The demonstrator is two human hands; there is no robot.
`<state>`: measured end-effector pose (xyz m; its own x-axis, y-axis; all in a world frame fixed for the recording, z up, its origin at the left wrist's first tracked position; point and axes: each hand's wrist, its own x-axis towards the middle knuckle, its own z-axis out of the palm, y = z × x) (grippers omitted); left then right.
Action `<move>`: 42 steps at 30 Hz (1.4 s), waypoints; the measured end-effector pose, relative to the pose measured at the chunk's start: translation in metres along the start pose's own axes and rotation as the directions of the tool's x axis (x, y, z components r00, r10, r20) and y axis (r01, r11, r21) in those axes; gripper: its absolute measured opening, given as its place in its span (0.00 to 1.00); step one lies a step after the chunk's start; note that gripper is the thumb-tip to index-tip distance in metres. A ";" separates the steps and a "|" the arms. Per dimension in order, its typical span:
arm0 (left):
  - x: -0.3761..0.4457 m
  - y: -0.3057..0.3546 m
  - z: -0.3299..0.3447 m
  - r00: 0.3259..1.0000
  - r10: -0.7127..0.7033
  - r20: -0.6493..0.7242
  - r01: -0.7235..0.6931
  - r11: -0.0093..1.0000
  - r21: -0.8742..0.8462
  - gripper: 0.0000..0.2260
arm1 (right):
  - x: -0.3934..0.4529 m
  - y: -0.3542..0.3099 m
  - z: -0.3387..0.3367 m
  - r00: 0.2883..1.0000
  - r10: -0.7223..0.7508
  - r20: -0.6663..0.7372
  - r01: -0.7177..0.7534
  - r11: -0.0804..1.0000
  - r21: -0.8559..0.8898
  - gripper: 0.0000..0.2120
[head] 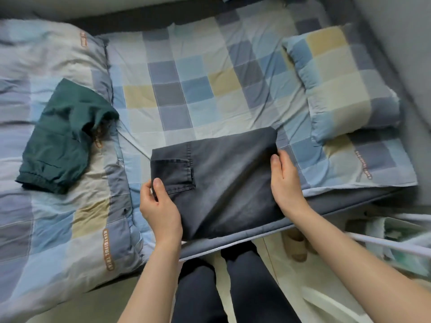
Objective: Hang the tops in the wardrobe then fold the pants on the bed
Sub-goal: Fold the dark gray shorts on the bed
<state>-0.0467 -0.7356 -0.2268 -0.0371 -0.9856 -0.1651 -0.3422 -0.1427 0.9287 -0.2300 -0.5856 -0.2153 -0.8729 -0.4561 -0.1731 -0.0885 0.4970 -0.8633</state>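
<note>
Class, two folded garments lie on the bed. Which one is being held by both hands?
The dark grey pants at the bed's near edge: the left hand and right hand grip its sides. The green garment lies untouched on the quilt.

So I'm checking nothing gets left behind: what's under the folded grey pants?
The grey pants lie on the checked sheet at the mattress edge. Both hands' fingers reach beneath their sides. Anything else beneath is covered.

Orange "BEAUTIFUL TWINS"-ish tags on duvet & sheet, blurry.
</note>
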 end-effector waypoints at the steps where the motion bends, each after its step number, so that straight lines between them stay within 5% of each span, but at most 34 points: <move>1: -0.001 0.008 -0.007 1.000 0.004 0.022 -0.004 1.000 -0.002 0.08 | -0.010 -0.009 -0.005 1.000 -0.002 -0.029 0.002 1.000 0.003 0.08; 9: 0.000 0.050 -0.061 0.937 0.130 0.324 -0.135 0.991 -0.007 0.11 | -0.125 -0.055 -0.018 0.942 0.163 -0.293 -0.114 0.977 0.178 0.10; 14: -0.021 0.070 -0.064 0.833 0.182 0.522 -0.198 0.980 -0.027 0.12 | -0.198 -0.058 -0.034 0.801 0.258 -0.541 -0.156 0.961 0.227 0.11; 24: -0.155 0.113 -0.040 0.466 0.238 0.852 -0.274 0.955 -0.117 0.12 | -0.331 -0.048 -0.125 0.474 0.395 -0.787 -0.147 0.917 0.372 0.12; 31: -0.289 0.087 -0.064 0.098 0.155 0.983 -0.269 0.955 -0.124 0.13 | -0.469 -0.001 -0.162 0.220 0.522 -0.824 -0.129 0.853 0.506 0.15; 38: -0.449 0.031 -0.118 -0.023 0.141 0.990 -0.359 0.923 -0.140 0.05 | -0.632 0.049 -0.207 0.065 0.603 -0.795 -0.121 0.796 0.594 0.16; 42: -0.542 0.004 -0.154 -0.153 0.108 0.982 -0.402 0.901 -0.162 0.05 | -0.724 0.075 -0.228 -0.020 0.655 -0.756 -0.096 0.751 0.653 0.16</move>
<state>0.1167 -0.2161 -0.0824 -0.9537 0.2246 -0.2001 -0.1414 0.2524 0.9572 0.2860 -0.0503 -0.0467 -0.4030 0.8924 -0.2032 0.3303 -0.0653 -0.9416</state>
